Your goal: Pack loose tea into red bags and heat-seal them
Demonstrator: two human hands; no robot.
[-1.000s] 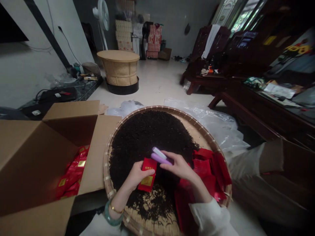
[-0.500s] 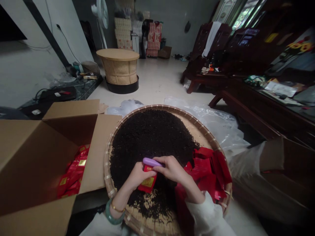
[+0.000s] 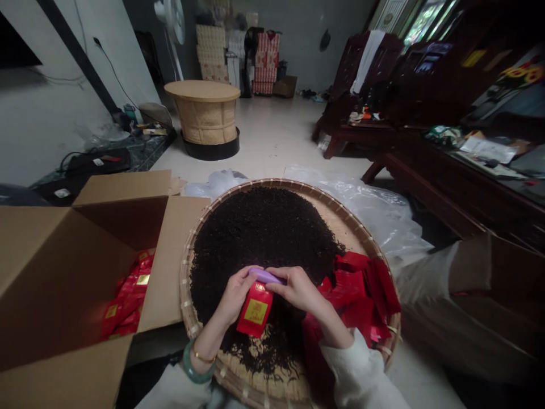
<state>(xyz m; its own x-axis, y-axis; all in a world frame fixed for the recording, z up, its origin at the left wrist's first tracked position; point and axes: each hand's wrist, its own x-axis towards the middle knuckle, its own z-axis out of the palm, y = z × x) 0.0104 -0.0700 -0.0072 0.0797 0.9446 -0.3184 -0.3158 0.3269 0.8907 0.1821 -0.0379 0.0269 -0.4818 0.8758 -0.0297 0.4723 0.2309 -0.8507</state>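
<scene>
A small red tea packet with a gold label hangs upright between my hands, above the dark loose tea leaves. Across its top edge lies a purple handheld bag sealer. My left hand is closed at the packet's upper left corner, its thumb against the sealer's left end; its exact grip is partly hidden. The sealer's right end is pinched by the thumb and fingers of my right hand. To the right, a pile of red packets rests inside the round bamboo tray.
At left stands an open cardboard box holding several red packets. Clear plastic sheeting spreads behind the tray. A box lined with plastic is on the right, near a dark wooden bench. Farther back is a round wicker table.
The sealer has turned and now lies across the packet's top. My left hand has shifted up to the sealer's left end, and more of the packet's gold label shows.
</scene>
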